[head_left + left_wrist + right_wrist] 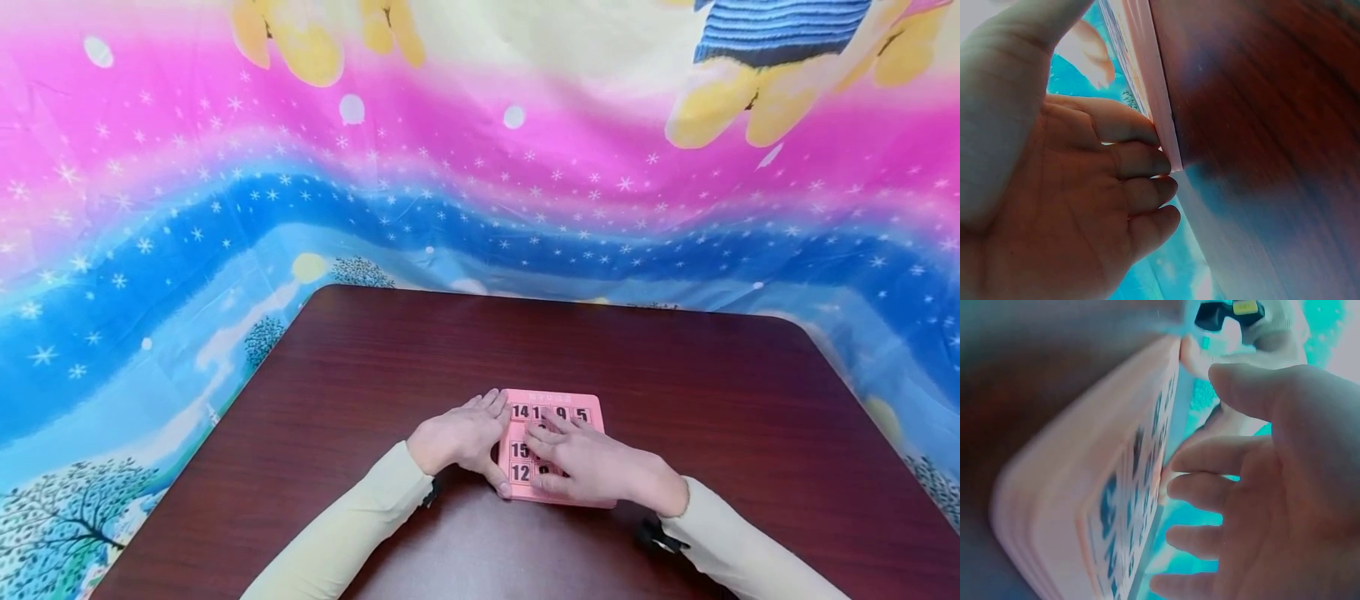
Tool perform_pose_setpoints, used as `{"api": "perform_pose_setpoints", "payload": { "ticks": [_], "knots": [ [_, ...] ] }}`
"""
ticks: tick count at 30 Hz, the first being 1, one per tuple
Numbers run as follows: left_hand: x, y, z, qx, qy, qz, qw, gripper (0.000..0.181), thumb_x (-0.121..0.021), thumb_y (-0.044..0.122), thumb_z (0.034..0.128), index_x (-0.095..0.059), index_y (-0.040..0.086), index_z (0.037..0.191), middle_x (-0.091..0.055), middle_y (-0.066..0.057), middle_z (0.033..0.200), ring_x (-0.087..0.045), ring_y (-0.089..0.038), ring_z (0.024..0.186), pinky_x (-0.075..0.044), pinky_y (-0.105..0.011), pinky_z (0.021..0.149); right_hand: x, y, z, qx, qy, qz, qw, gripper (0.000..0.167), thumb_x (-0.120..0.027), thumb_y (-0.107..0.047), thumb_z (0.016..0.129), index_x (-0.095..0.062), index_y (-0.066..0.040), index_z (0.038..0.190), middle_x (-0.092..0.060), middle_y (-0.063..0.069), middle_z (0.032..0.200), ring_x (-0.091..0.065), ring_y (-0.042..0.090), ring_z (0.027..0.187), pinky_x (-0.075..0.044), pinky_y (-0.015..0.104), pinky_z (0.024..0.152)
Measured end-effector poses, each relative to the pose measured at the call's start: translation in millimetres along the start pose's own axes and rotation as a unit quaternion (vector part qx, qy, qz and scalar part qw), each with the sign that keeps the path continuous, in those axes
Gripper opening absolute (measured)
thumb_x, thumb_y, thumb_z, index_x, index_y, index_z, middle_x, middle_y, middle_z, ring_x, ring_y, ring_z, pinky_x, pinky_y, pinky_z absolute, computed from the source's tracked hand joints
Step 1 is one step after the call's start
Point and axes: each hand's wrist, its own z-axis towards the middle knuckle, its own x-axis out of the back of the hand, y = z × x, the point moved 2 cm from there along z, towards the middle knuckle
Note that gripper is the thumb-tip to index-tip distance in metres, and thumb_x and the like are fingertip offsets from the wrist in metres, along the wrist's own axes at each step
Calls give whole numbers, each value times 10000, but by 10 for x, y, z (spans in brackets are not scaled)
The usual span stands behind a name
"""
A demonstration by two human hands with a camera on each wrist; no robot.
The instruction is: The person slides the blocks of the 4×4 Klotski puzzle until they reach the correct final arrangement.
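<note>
A pink sliding number puzzle (519, 450) lies flat on the table, with black numbers such as 14, 9, 5, 15 and 12 on its square tiles. Along its left side rests my left hand (465, 437), thumb by the near corner and fingers toward the far one. In the left wrist view its fairly straight fingertips (1159, 159) touch the puzzle's edge (1163, 106). My right hand (592, 462) is spread over the tiles and hides several of them. The right wrist view shows its extended fingers (1194, 540) close to the number face; contact cannot be made out.
The dark red-brown wooden table (420, 350) stretches around the puzzle, with rounded far corners. A colourful cloth backdrop (465, 183) hangs behind and beside it. A black strap (660, 537) sits under the right wrist.
</note>
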Motion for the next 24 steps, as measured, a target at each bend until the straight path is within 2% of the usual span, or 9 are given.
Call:
{"api": "perform_pose_setpoints", "payload": {
  "ticks": [6, 12, 16, 24],
  "knots": [
    [-2, -3, 6, 28, -41, 0, 10000, 1255, -727, 750, 649, -234, 36, 1555, -157, -148, 1644, -120, -262, 1539, -163, -358, 1269, 66, 125, 182, -413, -155, 104, 9990, 636, -529, -475, 981, -430, -105, 1488, -349, 105, 1585, -177, 399, 1507, -252, 681, 1153],
    [13, -2, 3, 11, -54, 35, 10000, 1250, -723, 755, 652, -239, 36, 1554, -168, -144, 1643, -128, -261, 1538, -167, -359, 1268, 57, 172, 284, -615, -244, 125, 9977, 659, -538, -477, 975, -391, -123, 1510, -318, 80, 1603, -156, 373, 1518, -226, 677, 1165],
    [15, -3, 7, 15, -61, 10, 10000, 1246, -728, 746, 657, -235, 35, 1555, -155, -147, 1644, -125, -261, 1538, -166, -360, 1269, 31, 183, 308, -680, -339, 63, 9971, 678, -531, -504, 969, -377, -137, 1518, -308, 54, 1610, -160, 354, 1522, -232, 669, 1168],
    [2, -4, 10, 27, -87, 6, 10000, 1249, -728, 744, 659, -229, 30, 1555, -149, -153, 1645, -114, -265, 1540, -154, -360, 1271, 18, 171, 297, -526, -309, 73, 9981, 678, -534, -486, 973, -382, -107, 1514, -322, 78, 1602, -175, 379, 1512, -248, 678, 1155]
  ]
}}
